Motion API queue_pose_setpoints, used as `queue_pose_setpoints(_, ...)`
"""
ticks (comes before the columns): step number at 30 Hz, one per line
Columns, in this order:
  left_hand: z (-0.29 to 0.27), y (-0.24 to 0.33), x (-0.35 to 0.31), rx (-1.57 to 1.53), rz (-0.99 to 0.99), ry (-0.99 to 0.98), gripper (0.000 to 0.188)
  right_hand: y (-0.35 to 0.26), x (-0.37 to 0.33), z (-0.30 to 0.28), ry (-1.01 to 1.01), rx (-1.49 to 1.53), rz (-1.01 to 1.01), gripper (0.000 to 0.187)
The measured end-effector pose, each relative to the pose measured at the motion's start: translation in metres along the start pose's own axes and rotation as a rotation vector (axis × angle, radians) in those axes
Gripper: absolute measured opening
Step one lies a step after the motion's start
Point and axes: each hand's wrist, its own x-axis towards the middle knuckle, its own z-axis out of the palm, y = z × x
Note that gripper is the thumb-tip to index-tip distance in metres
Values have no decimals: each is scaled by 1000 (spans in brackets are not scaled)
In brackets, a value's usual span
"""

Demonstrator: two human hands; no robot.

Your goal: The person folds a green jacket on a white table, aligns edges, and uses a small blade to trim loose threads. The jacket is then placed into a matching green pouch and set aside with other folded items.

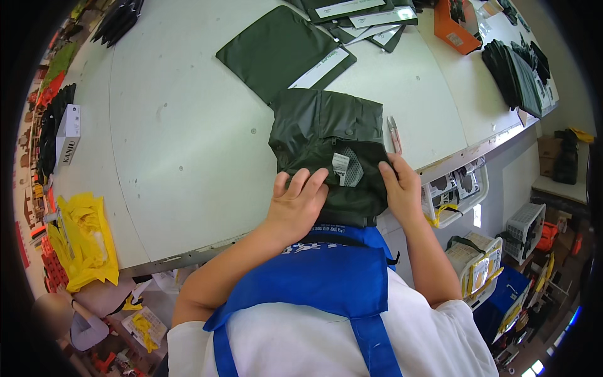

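A dark green folded garment (304, 122) of smooth, coated-looking cloth lies near the table's front edge. Snap buttons show on its upper part. In its opening I see a white label (340, 164) and a patch of grey mesh (356, 171). My left hand (298, 204) rests on the garment's lower left, fingers bent and apart, thumb hidden. My right hand (402, 185) pinches the garment's right edge between thumb and fingers. Just beyond the right hand lies a small pair of snips (394, 134). A flat green pouch (273, 53) with a white strip lies behind the garment.
More green pouches (361, 16) are piled at the back. An orange box (453, 28) and a stack of dark packets (509, 72) stand back right. A white box (68, 135) and yellow cloth (85, 239) sit left. White baskets (461, 188) hang beside the table's right edge. Another person (85, 323) is lower left.
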Motion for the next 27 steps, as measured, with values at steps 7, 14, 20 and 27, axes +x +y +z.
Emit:
queue_pose_setpoints(7, -65, -2, 35, -320, -78, 36, 33, 35, -48, 7, -133, -542, -458, 20)
queue_pose_setpoints(14, -23, 12, -5, -505, 30, -271, 30, 122, -33, 5, -463, 412, 368, 36)
queue_pose_setpoints(20, 3, 6, -11, -596, -32, -434, 29, 30, 47, -19, 46, -291, -257, 43)
queue_pose_setpoints(27, 2, -12, -6, -769, -84, -562, 28, 44, 5, 87, -58, -946, -326, 75)
